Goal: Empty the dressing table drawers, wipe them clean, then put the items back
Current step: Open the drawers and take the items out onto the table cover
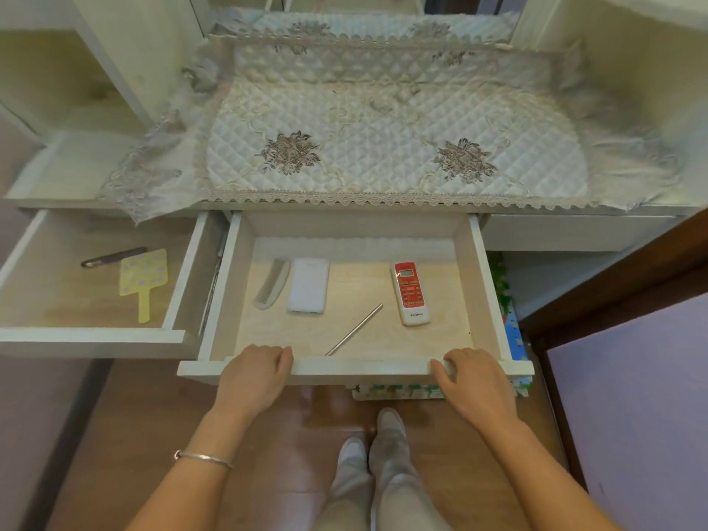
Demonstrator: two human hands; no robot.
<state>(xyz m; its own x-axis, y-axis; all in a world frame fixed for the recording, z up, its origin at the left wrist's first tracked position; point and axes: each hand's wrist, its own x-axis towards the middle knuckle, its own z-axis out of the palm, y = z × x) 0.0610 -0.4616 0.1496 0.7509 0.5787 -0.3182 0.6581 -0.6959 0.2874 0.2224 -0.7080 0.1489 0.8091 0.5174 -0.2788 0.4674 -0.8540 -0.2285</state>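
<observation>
On front edge of open middle drawer (pixel 364 367): left hand (pixel 254 371), right hand (pixel 475 381)

Soft, even indoor light, moderately bright, with a warm yellowish cast and no hard shadows. The quilted cloth (pixel 383 139) is palest at its near middle. Dull shade lies along the far wall inside the middle drawer (pixel 364 366). A metal rod (pixel 354 329) shows a faint sheen. Wide-angle distortion bows straight edges, and the left drawer (pixel 92 335) splays outward. The centre is fairly sharp, though the lettering on the remote (pixel 410 293) is unreadable. The cloth's left and right ends and the far corners smear into blur.
</observation>
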